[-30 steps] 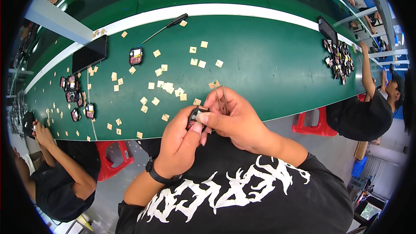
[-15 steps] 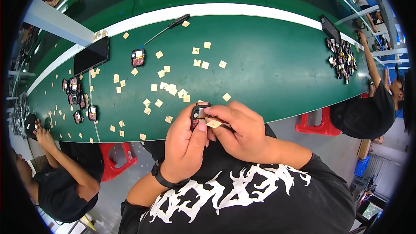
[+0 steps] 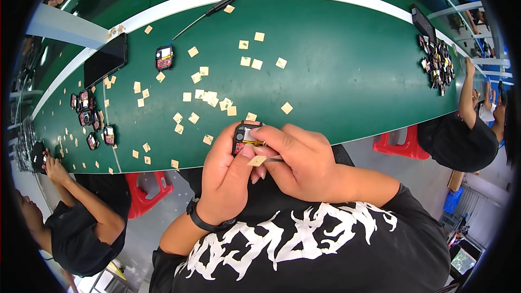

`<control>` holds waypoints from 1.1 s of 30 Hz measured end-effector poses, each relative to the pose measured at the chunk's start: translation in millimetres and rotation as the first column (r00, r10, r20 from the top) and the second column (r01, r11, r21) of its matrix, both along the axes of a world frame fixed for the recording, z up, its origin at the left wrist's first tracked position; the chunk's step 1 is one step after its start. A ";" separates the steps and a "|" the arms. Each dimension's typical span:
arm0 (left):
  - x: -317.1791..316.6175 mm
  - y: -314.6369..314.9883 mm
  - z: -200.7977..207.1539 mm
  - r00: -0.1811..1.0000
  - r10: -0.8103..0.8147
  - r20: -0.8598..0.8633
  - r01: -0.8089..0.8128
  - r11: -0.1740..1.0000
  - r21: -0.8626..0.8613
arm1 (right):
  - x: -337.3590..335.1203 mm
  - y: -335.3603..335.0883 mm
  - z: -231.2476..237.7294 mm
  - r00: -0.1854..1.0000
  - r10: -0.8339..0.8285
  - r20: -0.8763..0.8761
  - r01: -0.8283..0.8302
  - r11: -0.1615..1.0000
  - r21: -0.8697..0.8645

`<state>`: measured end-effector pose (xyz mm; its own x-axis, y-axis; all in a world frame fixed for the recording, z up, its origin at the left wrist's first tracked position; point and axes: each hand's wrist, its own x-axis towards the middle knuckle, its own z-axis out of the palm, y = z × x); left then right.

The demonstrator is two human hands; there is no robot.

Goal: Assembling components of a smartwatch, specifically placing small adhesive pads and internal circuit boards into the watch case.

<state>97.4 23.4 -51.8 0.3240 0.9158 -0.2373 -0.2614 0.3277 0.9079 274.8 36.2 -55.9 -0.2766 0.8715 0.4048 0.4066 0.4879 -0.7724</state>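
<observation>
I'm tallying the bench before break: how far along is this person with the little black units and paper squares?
Done: dozens of tan paper squares lie loose on the green table. In hand: the left hand holds one open black unit, while the right hand pinches a tan square beside it. Left: one more unit lies alone on the table, and a cluster sits far left; their state is unclear.

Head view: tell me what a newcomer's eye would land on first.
Dead centre, the left hand holds a small open device while the right hand pinches a tan square just below it, at the near edge of the green table. Dozens of tan squares lie scattered over the table. At the left, a cluster of similar devices sits near a dark phone.
</observation>
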 end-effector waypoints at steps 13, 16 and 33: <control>-3.3 4.4 8.5 0.966 0.027 0.256 0.050 0.956 -0.289 | 11.7 -2.2 16.5 0.963 0.045 0.266 -0.067 0.995 0.074; -3.9 5.1 9.1 0.982 0.047 0.181 0.016 0.943 -0.332 | 14.9 -1.3 16.7 0.947 0.061 0.317 -0.067 0.998 0.007; -8.2 8.2 7.8 0.982 -0.139 -0.126 0.129 0.988 -0.090 | 18.7 9.1 15.2 0.891 -0.201 -0.408 -0.231 0.572 -0.787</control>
<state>89.2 31.7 -44.0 0.4034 0.8422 -0.3578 -0.0902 0.4257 0.9003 293.5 45.3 -40.6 -0.2892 0.8760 -0.3860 -0.0531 -0.4173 -0.9072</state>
